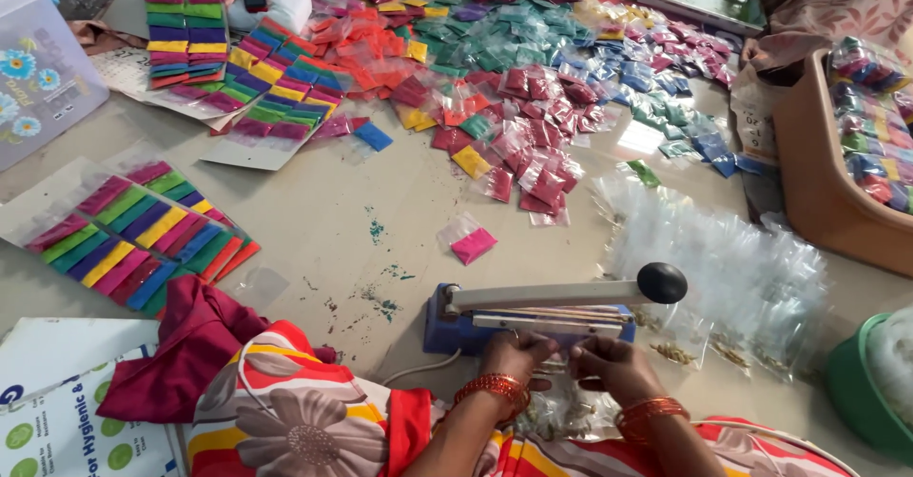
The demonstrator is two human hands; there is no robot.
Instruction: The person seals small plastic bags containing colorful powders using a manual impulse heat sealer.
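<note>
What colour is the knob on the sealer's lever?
Black, on the knob of the blue-based sealer; head view.

A small clear plastic pouch [561,346] is pinched at its edges and held flat at the front of a blue heat sealer [528,317], whose grey arm with a black knob stands raised, on the pale surface [323,220].
</note>
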